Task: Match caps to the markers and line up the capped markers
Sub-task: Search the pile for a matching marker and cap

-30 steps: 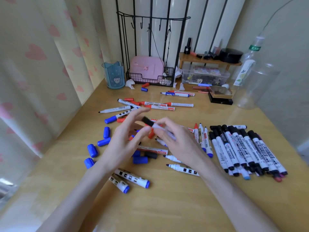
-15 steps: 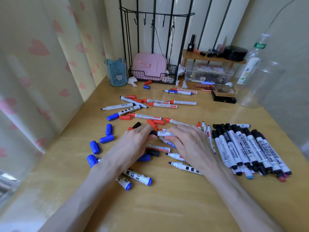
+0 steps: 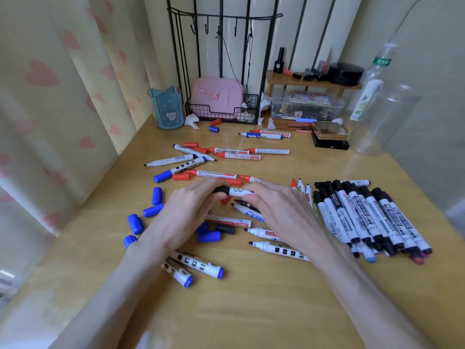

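A white marker [image 3: 236,192] with a black cap [image 3: 221,190] lies level between my two hands, low over the wooden table [image 3: 251,298]. My left hand [image 3: 186,212] pinches the black cap end. My right hand [image 3: 279,210] grips the white barrel. To the right lies a row of black-capped markers [image 3: 364,212]. Uncapped markers [image 3: 266,234] and loose blue caps [image 3: 153,210] are scattered under and around my hands. A loose black cap [image 3: 226,229] lies beside a blue one [image 3: 209,236].
Red markers and red caps [image 3: 226,154] lie farther back. A blue cup [image 3: 166,108], a wire basket with a pink case [image 3: 217,98], a wooden shelf [image 3: 312,83], a clear box and a plastic bottle [image 3: 370,96] line the back. A curtain hangs at left.
My hands came down from above the pile to just over the table. The black cap, held apart from the marker before, now sits on its tip between my fingers.
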Tool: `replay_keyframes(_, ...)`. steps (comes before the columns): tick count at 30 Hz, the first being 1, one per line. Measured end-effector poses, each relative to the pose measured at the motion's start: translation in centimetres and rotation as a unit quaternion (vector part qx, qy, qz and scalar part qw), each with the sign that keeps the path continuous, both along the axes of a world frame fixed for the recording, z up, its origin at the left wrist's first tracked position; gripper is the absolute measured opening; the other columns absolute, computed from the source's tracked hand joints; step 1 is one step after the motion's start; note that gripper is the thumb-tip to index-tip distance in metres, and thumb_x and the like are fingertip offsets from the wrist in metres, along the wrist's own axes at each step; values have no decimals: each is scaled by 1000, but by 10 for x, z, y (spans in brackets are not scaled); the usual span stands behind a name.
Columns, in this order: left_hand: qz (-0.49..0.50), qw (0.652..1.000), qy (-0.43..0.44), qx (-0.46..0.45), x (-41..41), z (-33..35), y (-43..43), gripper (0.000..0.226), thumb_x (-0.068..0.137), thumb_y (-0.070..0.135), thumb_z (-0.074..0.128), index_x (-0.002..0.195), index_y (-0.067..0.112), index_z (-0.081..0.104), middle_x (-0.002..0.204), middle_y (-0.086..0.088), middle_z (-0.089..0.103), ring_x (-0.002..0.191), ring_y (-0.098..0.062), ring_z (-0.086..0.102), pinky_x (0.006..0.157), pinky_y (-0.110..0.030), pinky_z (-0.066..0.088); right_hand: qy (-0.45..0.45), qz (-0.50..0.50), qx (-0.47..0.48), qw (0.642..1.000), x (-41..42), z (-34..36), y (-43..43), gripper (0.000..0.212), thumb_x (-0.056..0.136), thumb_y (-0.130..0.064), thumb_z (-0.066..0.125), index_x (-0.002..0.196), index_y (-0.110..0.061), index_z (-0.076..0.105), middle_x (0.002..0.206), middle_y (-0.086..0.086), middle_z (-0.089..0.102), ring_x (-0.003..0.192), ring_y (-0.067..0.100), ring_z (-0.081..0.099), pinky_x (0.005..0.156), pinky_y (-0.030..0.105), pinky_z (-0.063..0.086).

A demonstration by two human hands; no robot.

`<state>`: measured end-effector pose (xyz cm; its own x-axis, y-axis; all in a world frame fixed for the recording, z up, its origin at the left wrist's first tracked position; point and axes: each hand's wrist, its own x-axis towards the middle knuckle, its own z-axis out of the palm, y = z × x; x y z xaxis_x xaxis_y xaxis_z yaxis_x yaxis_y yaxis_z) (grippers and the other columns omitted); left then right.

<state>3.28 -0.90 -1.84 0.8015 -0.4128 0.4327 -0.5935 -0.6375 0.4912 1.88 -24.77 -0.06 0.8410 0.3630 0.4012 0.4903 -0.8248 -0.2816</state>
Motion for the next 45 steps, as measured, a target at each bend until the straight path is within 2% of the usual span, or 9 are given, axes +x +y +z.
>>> replay_keyframes(2,42,999,-16,-27,2,0,10,26,109,32,49,131,25,60,106,15,57,93,-8,60,78,-27,50,-3,-16,17,1000,-1,2,-2,29,106,-42,42,113,-25,64,90,-9,61,77,21,53,62,36,39)
replay_keyframes(6,140,989,-35,-19,12,-6,32,20,107,21,54,122,32,59,100,19,54,86,-9,54,72,-38,49,8,-50,37,998,0,-1,-13,22,105,-38,52,122,-28,63,107,-12,66,90,20,61,71,38,49)
replay_keyframes(10,183,983,-19,-8,16,-14,41,19,100,20,60,117,30,63,96,17,56,76,-7,54,68,-39,52,-1,-61,28,998,1,-5,-17,19,103,-35,58,120,-28,65,104,-11,64,84,22,61,72,36,49)
replay_keyframes(14,217,976,17,16,17,-20,41,22,99,31,65,121,33,64,99,14,60,82,-17,59,69,-39,52,-3,-65,30,997,2,-6,-21,22,104,-27,59,125,-29,62,102,-9,65,83,23,63,73,39,53)
replay_keyframes(22,143,986,25,79,18,-23,36,30,104,26,59,131,31,71,128,11,70,121,-17,59,84,-31,43,-14,-60,27,998,0,-9,-25,32,104,-18,58,132,-32,58,96,-8,61,79,19,58,71,36,51)
replay_keyframes(30,157,984,23,80,17,-22,35,29,104,24,60,129,27,73,125,8,72,120,-18,61,83,-30,41,-16,-105,34,994,2,-6,-36,20,98,-25,69,118,-27,67,100,-12,65,68,10,53,72,32,50)
replay_keyframes(36,152,986,24,67,16,-21,33,30,104,27,59,132,26,69,121,6,68,113,-19,62,79,-30,40,-7,-199,55,978,11,5,-56,18,95,-30,72,112,-24,72,109,-7,73,95,17,69,71,26,43)
replay_keyframes(41,153,987,10,38,18,-15,14,27,103,28,60,128,26,71,119,5,67,111,-19,61,80,-30,42,8,-264,85,961,14,17,-80,18,93,-32,75,107,-22,77,96,-6,71,88,16,64,72,29,48)
replay_keyframes(45,97,995,-1,17,21,-4,-11,27,103,28,61,128,24,71,117,6,67,112,-14,59,90,-31,48,31,-326,132,936,11,31,-102,17,91,-37,74,103,-25,78,89,-9,71,85,18,67,78,35,56)
